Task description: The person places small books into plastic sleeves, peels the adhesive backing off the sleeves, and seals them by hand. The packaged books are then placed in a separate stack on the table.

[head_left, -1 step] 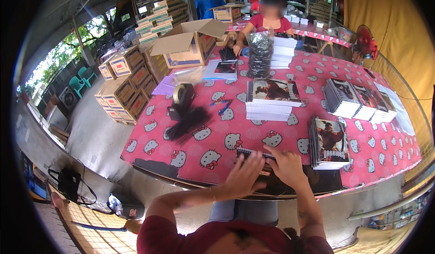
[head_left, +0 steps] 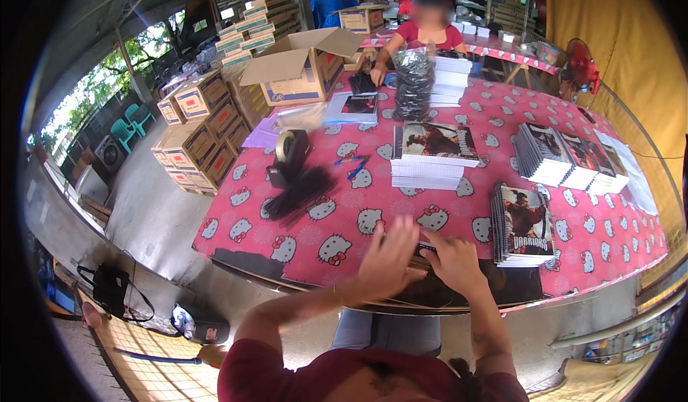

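A dark-covered spiral-bound notebook (head_left: 426, 246) lies at the table's near edge, largely hidden beneath my hands. My left hand (head_left: 389, 260) is over its left part, flat, fingers stretched and blurred by motion. Gripping its right side is my right hand (head_left: 455, 264), with fingers bent over the binding edge. To the right stands a stack of spiral notebooks (head_left: 522, 223) with a picture cover on top. Farther ahead is another notebook stack (head_left: 433, 155). Loose thin black binding strands (head_left: 301, 193) lie to the left, beside a tape dispenser (head_left: 290, 151).
More notebook stacks (head_left: 566, 157) stand at the right. Pens (head_left: 352, 165) lie mid-table on the pink patterned cover (head_left: 330, 219). A wrapped black bundle (head_left: 413, 87) and white paper stacks (head_left: 450, 83) stand near a co-worker (head_left: 430, 36). An open carton (head_left: 294, 79) is at far left.
My left hand has moved slightly up and forward, covering more of the notebook's left part. My right hand stays in nearly the same place.
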Demonstrator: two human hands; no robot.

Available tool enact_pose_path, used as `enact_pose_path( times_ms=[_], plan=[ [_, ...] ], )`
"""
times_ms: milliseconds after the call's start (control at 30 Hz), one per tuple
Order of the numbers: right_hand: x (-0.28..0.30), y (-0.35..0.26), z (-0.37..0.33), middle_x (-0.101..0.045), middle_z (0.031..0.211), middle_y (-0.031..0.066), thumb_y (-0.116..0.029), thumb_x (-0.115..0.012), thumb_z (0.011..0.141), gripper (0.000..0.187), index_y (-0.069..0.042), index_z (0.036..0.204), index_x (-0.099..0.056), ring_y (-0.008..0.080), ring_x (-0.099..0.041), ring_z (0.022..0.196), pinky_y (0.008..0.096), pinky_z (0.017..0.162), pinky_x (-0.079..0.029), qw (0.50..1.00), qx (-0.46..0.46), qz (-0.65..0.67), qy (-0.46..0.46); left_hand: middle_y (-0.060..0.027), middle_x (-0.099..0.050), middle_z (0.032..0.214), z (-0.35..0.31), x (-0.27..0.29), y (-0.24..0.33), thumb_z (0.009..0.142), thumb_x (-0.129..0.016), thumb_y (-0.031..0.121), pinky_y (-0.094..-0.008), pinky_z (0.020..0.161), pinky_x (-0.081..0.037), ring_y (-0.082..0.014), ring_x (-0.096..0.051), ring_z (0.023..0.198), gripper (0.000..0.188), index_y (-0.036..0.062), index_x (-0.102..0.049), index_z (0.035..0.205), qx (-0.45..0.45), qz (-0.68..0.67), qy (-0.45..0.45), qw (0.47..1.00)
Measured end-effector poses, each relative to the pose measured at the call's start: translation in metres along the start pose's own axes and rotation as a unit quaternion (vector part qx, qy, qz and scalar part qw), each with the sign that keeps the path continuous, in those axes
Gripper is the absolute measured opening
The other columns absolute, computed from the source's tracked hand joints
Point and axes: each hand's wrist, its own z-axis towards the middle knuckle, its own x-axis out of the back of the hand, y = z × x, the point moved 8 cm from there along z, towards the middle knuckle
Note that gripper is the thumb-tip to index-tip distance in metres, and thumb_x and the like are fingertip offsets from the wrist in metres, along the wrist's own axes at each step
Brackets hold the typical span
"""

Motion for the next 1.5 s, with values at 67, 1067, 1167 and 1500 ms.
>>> enact_pose_path(
  times_ms=[67,1067,1167,1500],
  plan=[
    [0.006,-0.009,-0.004,-0.074,0.097,0.014,-0.018,-0.077,0.084,0.053,-0.012,0.133,-0.058,0.0334,-0.071,0.084,0.0447,0.079,-0.055,0.999,0.027,0.015,0.032,-0.0271,-0.038,0.157,0.018,0.012,-0.014,0.093,-0.057,0.058,-0.0614,0.117,-0.024,-0.0373,-0.034,0.149,0.085,-0.005,-0.042,0.149,0.003,0.047,0.04,0.998],
    [-0.036,0.051,-0.042,-0.074,0.081,0.0057,-0.005,-0.08,0.085,0.019,0.0,0.102,-0.076,0.0071,-0.063,0.07,0.0259,0.066,-0.052,0.889,-0.086,0.414,0.173,-0.0314,-0.034,0.158,0.013,-0.007,0.008,0.099,-0.048,0.058,-0.0652,0.119,-0.015,-0.0439,-0.027,0.152,0.086,-0.0079,-0.035,0.152,-0.06,0.018,0.019,0.998],
    [-0.041,0.054,-0.041,-0.072,0.082,0.0061,-0.005,-0.079,0.085,0.021,0.0,0.105,-0.074,0.0073,-0.062,0.072,0.0268,0.067,-0.051,0.882,-0.087,0.44,0.141,-0.0261,-0.038,0.158,0.004,-0.018,0.018,0.097,-0.05,0.06,-0.0624,0.118,-0.019,-0.0387,-0.033,0.15,0.084,-0.0041,-0.04,0.151,-0.085,0.039,0.015,0.996],
    [-0.038,0.044,-0.038,-0.073,0.092,0.0099,-0.007,-0.07,0.092,0.031,0.0,0.123,-0.069,0.0078,-0.062,0.081,0.0287,0.074,-0.051,0.88,-0.037,0.47,0.051,-0.0314,-0.03,0.16,-0.03,-0.017,0.038,0.101,-0.04,0.06,-0.065,0.119,-0.013,-0.0437,-0.026,0.152,0.086,-0.0093,-0.035,0.152,-0.138,-0.044,0.015,0.989]
  ],
)
